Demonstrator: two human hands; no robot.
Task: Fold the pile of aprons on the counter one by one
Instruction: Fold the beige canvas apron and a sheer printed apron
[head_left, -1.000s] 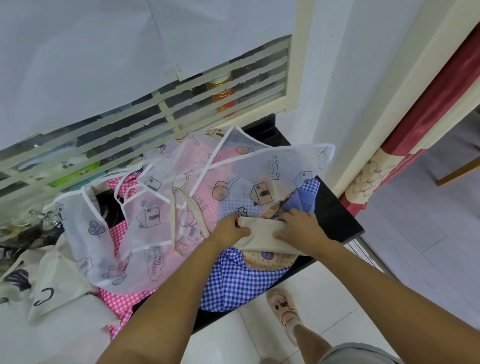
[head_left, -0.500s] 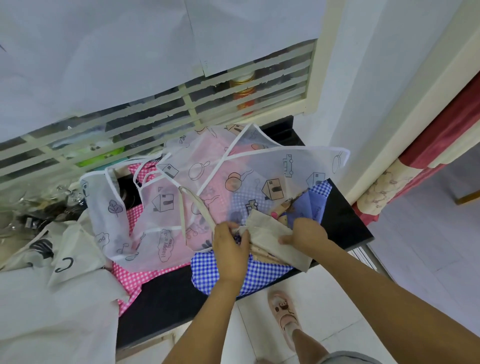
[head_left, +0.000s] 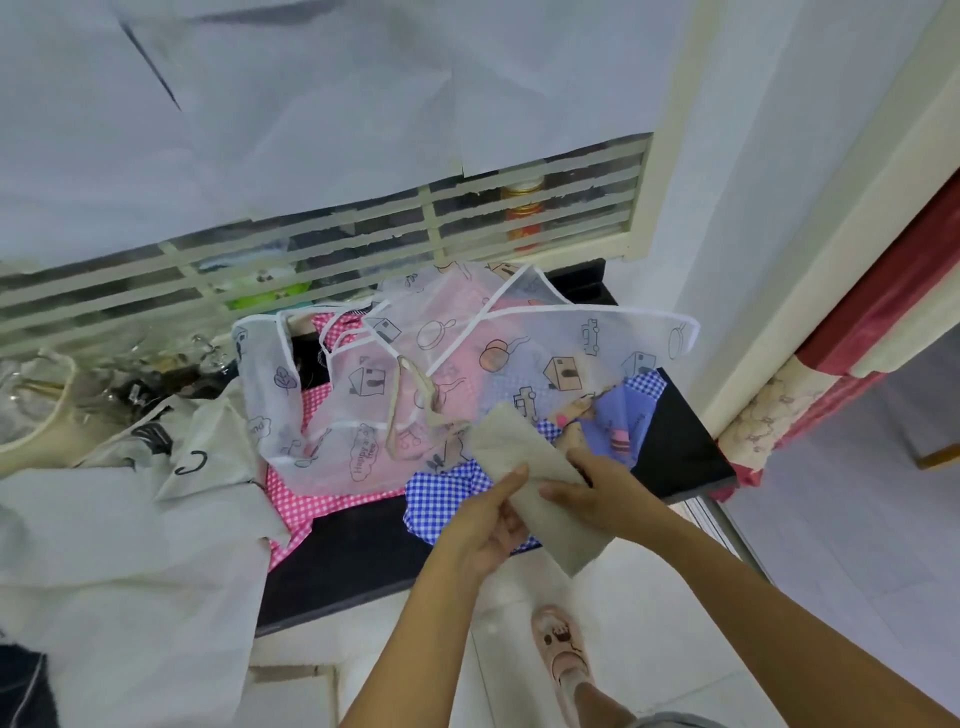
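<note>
While left hand (head_left: 485, 525) grips beige apron (head_left: 506, 441) from beneath, right hand (head_left: 597, 493) pinches its right side.

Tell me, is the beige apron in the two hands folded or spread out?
Folded. The beige apron forms a narrow, compact strip, gripped by the left hand and the right hand.

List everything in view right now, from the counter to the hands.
beige folded apron: one, beige, held above the counter's front edge
see-through printed apron: one, white with drawings, spread atop the pile
pink check apron: one, pink-white, under the see-through one
blue check apron: one, blue-white, front of pile
cream cloth: count unclear, cream with black marks, left
counter: one, black, under the pile
slipper: one, pink, on the floor
left hand: one, gripping the beige folded apron
right hand: one, gripping it too
</note>
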